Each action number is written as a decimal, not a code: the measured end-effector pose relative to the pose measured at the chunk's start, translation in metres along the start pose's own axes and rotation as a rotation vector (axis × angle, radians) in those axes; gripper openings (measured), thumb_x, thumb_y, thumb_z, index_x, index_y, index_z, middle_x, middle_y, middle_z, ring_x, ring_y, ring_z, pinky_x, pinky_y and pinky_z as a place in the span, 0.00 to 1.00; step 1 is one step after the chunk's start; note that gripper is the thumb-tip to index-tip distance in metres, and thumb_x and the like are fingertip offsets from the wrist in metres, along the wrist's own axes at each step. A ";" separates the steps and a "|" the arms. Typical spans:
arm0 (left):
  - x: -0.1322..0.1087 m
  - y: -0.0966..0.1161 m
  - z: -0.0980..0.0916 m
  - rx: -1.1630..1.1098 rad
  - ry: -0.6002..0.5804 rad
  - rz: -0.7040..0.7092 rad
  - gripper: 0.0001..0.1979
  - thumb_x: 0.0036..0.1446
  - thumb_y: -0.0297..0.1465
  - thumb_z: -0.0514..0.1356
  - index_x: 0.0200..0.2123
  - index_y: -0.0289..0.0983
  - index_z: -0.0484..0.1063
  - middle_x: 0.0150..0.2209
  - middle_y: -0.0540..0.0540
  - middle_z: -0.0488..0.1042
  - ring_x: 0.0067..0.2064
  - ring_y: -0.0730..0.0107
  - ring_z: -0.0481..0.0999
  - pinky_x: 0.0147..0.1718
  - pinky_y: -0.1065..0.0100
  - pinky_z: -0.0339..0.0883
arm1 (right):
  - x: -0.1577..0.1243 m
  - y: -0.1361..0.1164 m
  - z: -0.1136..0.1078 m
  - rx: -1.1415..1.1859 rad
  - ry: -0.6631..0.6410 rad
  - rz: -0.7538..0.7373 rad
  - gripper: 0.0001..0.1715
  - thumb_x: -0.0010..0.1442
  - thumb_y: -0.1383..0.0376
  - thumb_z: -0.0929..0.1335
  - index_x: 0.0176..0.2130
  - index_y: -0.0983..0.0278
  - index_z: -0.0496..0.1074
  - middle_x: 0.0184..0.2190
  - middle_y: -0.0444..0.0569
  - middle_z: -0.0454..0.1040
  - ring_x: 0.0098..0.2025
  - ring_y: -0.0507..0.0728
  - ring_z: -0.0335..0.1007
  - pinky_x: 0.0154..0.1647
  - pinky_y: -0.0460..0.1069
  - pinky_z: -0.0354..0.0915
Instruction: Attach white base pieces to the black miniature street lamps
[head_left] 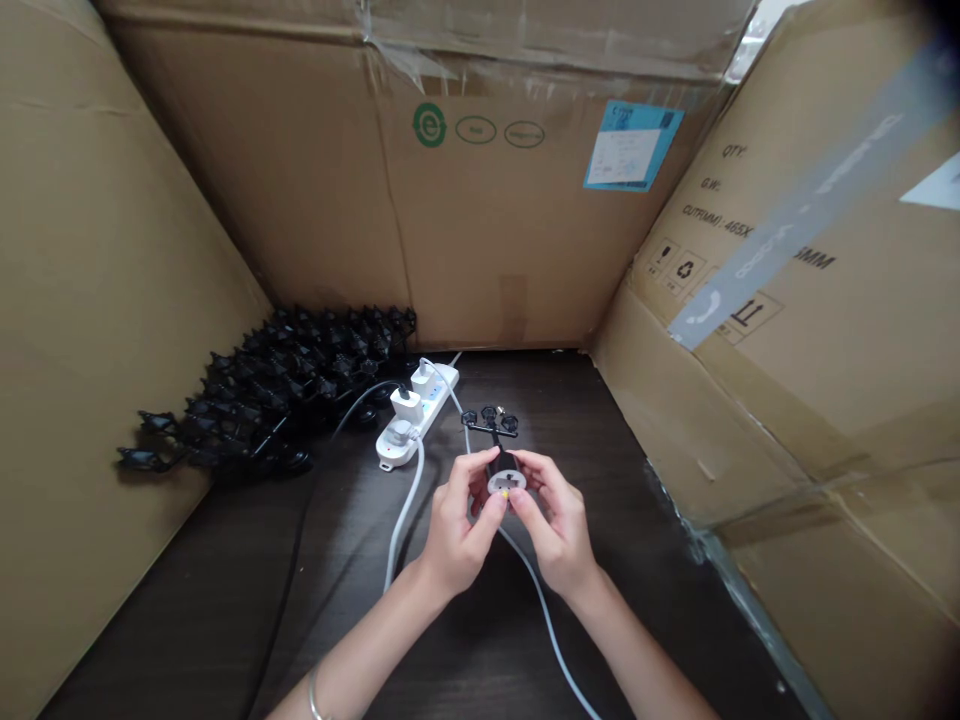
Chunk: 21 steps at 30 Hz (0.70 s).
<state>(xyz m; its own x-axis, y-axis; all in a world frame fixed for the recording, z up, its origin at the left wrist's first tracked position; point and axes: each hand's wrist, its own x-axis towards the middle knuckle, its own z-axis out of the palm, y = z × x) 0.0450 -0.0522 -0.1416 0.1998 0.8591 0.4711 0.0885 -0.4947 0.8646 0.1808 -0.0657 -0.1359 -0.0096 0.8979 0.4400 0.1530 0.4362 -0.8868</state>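
Note:
Both hands hold one small black lamp-shaped piece (495,432) over the dark table. Three little lantern-like heads on a crossbar point away from me, and its round pale base (507,482) faces me. My left hand (466,515) grips the base's left side, fingers bent round it. On the right side my right hand (551,515) grips it the same way. Both thumb tips press at the base's lower edge, where a tiny yellow bit (505,494) shows between them. Some fingertips are hidden behind the piece.
A white power strip (435,392) with plugged-in adapters lies beyond my left hand. Many similar black pieces (300,365) are heaped at the left. White and black cables cross the dark table (352,620). Cardboard walls (495,240) stand at the back, left and right.

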 end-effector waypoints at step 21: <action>0.001 -0.005 0.001 -0.170 -0.027 -0.167 0.07 0.62 0.33 0.51 0.43 0.38 0.59 0.34 0.49 0.70 0.28 0.76 0.71 0.27 0.72 0.66 | 0.005 -0.006 -0.003 -0.169 -0.034 -0.133 0.16 0.61 0.67 0.61 0.49 0.63 0.66 0.35 0.48 0.68 0.34 0.54 0.66 0.37 0.49 0.65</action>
<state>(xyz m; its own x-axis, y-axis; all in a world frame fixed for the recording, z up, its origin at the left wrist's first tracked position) 0.0454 -0.0490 -0.1452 0.2221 0.9224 0.3161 -0.0429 -0.3147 0.9482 0.1830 -0.0639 -0.1277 -0.0736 0.8360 0.5437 0.3115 0.5372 -0.7838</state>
